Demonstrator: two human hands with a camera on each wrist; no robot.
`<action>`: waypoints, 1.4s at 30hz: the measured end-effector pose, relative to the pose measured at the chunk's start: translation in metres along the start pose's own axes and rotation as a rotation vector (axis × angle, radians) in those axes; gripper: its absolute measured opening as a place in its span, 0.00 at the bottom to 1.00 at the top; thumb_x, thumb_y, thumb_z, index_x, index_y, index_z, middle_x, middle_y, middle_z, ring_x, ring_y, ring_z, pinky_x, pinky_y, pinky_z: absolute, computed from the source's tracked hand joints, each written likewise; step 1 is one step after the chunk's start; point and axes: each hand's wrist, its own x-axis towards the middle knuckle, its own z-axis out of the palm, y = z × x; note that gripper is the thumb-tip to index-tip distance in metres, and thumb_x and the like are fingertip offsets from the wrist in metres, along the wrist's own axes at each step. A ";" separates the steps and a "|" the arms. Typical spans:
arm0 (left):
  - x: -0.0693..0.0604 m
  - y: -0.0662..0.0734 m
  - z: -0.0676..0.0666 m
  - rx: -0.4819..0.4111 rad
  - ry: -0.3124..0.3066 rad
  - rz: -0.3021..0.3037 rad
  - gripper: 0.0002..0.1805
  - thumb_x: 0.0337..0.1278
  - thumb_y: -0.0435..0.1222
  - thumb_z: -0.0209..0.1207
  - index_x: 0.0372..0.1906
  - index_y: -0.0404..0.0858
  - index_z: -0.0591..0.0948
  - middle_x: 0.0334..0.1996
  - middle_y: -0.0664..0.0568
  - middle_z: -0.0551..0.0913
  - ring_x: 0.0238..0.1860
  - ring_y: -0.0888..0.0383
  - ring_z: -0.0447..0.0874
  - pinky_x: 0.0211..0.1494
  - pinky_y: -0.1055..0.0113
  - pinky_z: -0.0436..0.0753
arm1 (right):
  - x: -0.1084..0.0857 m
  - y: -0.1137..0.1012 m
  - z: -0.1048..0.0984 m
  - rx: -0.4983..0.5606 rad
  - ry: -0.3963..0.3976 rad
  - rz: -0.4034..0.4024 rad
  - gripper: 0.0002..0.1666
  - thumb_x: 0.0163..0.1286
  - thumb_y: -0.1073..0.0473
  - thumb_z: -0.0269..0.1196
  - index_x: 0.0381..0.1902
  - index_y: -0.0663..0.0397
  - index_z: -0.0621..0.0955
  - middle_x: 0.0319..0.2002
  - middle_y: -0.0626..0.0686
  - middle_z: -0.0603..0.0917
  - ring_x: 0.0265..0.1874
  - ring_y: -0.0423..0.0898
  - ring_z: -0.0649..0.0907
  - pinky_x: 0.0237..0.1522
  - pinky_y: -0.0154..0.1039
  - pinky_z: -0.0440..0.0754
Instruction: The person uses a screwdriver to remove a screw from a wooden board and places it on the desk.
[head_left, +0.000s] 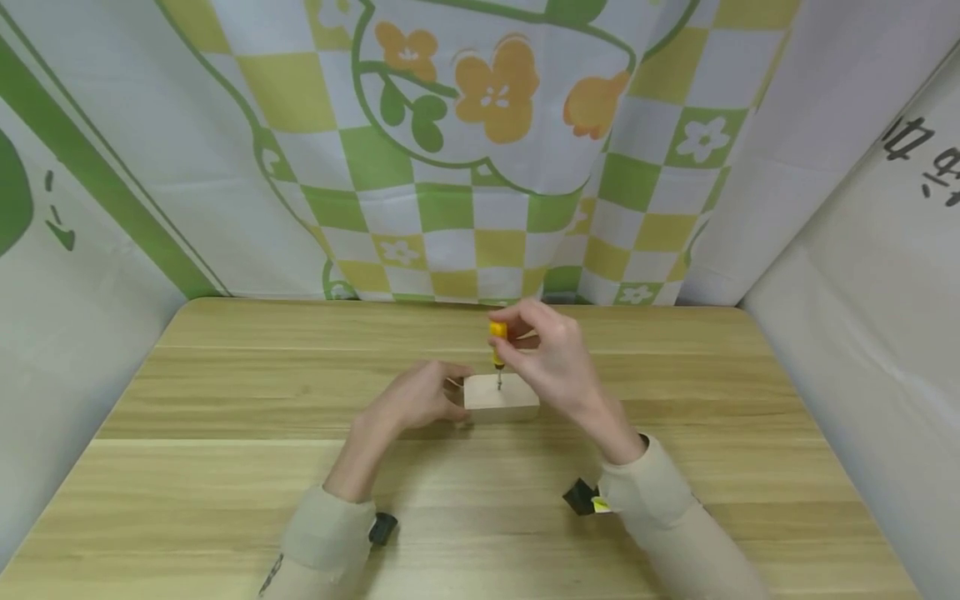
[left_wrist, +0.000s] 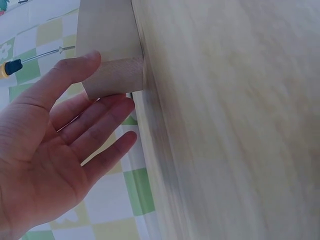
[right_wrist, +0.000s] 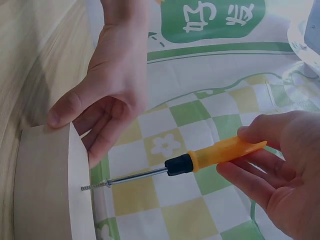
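A pale wooden block (head_left: pixel 483 402) lies on the table. My left hand (head_left: pixel 420 398) holds its left end, thumb on the near side and fingers at the far side, as the left wrist view also shows. A screw (right_wrist: pixel 95 187) stands in the block's top face, its tip sunk in and much of the thread exposed. On its head sits the tip of a screwdriver (right_wrist: pixel 215 153) with a yellow handle and a dark collar. Above the block, my right hand (head_left: pixel 551 354) pinches the upper handle between thumb and fingers, the shaft roughly upright.
The wood-grain table (head_left: pixel 247 483) spreads around the block. A checked, flowered cloth (head_left: pixel 450 208) hangs along its back edge, with pale cloth walls (head_left: pixel 862 275) at the sides. Small black devices (head_left: pixel 382 528) sit at both sleeve cuffs, low above the table.
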 end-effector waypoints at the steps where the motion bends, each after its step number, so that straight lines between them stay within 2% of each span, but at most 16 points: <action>1: 0.000 0.000 0.000 0.004 -0.001 -0.002 0.37 0.44 0.39 0.75 0.65 0.39 0.78 0.55 0.47 0.85 0.52 0.53 0.86 0.60 0.56 0.82 | 0.000 0.000 -0.001 0.013 -0.008 0.015 0.13 0.59 0.73 0.69 0.43 0.64 0.83 0.38 0.57 0.86 0.35 0.47 0.88 0.38 0.30 0.87; 8: 0.000 0.000 0.001 0.005 -0.011 -0.015 0.37 0.44 0.38 0.75 0.65 0.40 0.78 0.54 0.47 0.86 0.52 0.53 0.86 0.59 0.56 0.82 | 0.001 -0.002 -0.007 0.042 -0.065 0.110 0.13 0.61 0.72 0.68 0.44 0.62 0.82 0.41 0.57 0.86 0.38 0.49 0.87 0.37 0.30 0.87; 12: 0.001 0.000 0.001 0.010 -0.009 -0.023 0.37 0.45 0.39 0.74 0.65 0.40 0.77 0.56 0.47 0.85 0.53 0.53 0.86 0.60 0.55 0.82 | 0.000 -0.004 -0.005 -0.002 -0.065 0.080 0.14 0.61 0.68 0.71 0.44 0.61 0.81 0.41 0.55 0.84 0.39 0.47 0.86 0.36 0.28 0.86; 18: 0.001 0.003 0.001 0.014 -0.011 -0.034 0.37 0.46 0.39 0.74 0.65 0.40 0.77 0.57 0.46 0.84 0.54 0.52 0.86 0.60 0.55 0.82 | 0.001 -0.004 -0.001 -0.074 -0.004 0.062 0.14 0.61 0.66 0.71 0.44 0.60 0.82 0.39 0.54 0.82 0.38 0.45 0.85 0.36 0.29 0.86; 22: 0.001 0.004 0.000 0.015 -0.010 -0.026 0.37 0.45 0.39 0.74 0.65 0.40 0.77 0.56 0.46 0.84 0.53 0.52 0.86 0.60 0.55 0.82 | 0.002 -0.004 -0.001 -0.086 -0.019 0.051 0.13 0.62 0.66 0.71 0.44 0.60 0.82 0.40 0.54 0.84 0.36 0.45 0.86 0.35 0.29 0.86; 30: 0.000 0.004 -0.002 -0.009 -0.016 -0.013 0.36 0.45 0.39 0.74 0.64 0.40 0.78 0.55 0.47 0.85 0.52 0.53 0.86 0.59 0.56 0.83 | 0.007 0.000 -0.010 -0.001 -0.080 0.008 0.13 0.60 0.69 0.71 0.43 0.61 0.84 0.39 0.56 0.86 0.34 0.47 0.88 0.36 0.30 0.87; 37: 0.000 0.002 -0.003 0.002 -0.014 -0.008 0.35 0.45 0.39 0.74 0.64 0.41 0.78 0.53 0.48 0.86 0.50 0.54 0.87 0.58 0.56 0.83 | 0.007 0.005 -0.018 0.087 -0.116 0.084 0.13 0.62 0.69 0.69 0.46 0.58 0.85 0.42 0.55 0.86 0.39 0.49 0.89 0.40 0.33 0.88; 42: 0.000 0.001 -0.001 0.002 -0.017 0.003 0.36 0.45 0.40 0.74 0.64 0.40 0.78 0.53 0.47 0.86 0.50 0.53 0.87 0.58 0.56 0.83 | 0.004 0.005 -0.014 0.057 -0.089 0.074 0.15 0.62 0.66 0.70 0.47 0.58 0.85 0.42 0.54 0.84 0.40 0.49 0.88 0.40 0.32 0.88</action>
